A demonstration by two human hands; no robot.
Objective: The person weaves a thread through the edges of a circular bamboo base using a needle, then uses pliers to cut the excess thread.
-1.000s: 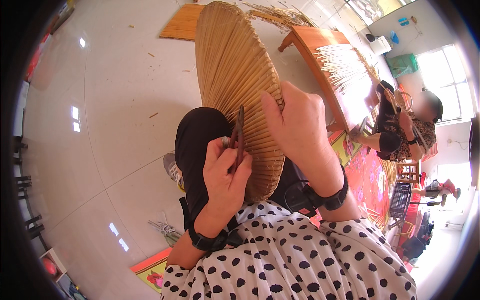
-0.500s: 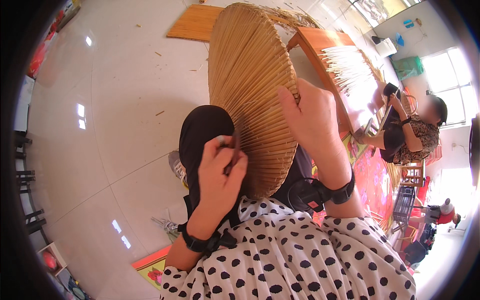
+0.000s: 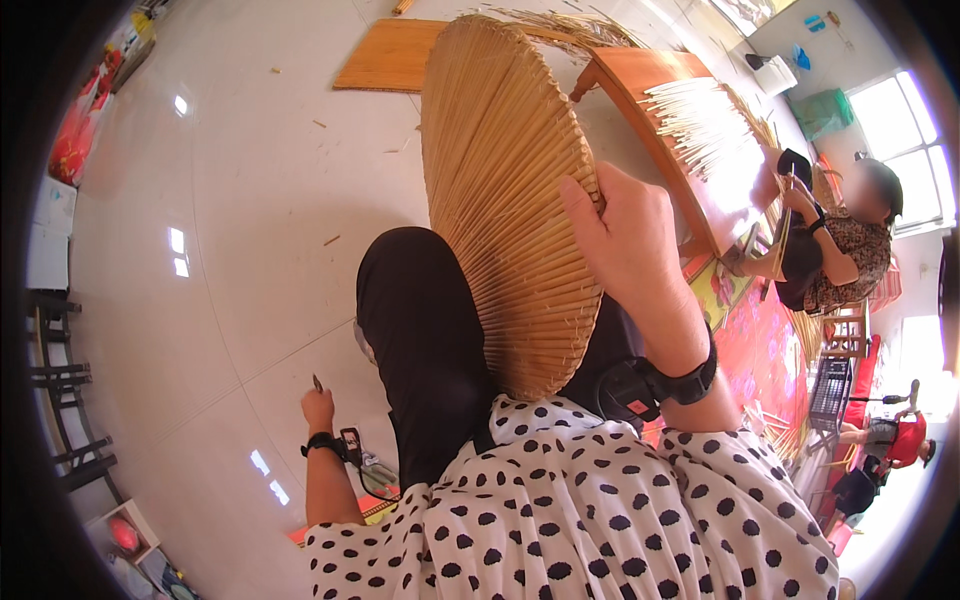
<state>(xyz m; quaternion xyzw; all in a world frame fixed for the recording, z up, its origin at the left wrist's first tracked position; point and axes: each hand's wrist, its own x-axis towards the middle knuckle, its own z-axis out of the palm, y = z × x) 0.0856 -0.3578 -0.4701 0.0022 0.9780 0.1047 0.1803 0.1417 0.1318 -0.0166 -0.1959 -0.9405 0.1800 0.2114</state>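
Note:
A round, pleated, tan palm-leaf fan [image 3: 510, 200] with a bound edge leans upright against my black-trousered legs. My right hand [image 3: 635, 225] is closed on its right edge, with the thumb on the pleated face. Away to the lower left, my left hand [image 3: 318, 410] is out over the floor, closed on a small dark pointed tool [image 3: 318, 383]. Only the tool's tip shows above the fingers, so its exact kind is hidden. The left hand is well apart from the fan.
A wooden table [image 3: 650, 130] at the right bears pale strips [image 3: 695, 125]. Behind it a seated person [image 3: 850, 240] handles strips; another person [image 3: 900, 440] is farther right. An orange-brown board [image 3: 385, 60] lies on the tiled floor. Dark stools [image 3: 60, 380] line the left.
My left hand has moved from the fan's lower face out to the left, carrying the dark tool. The right hand keeps hold of the fan, which is almost unmoved.

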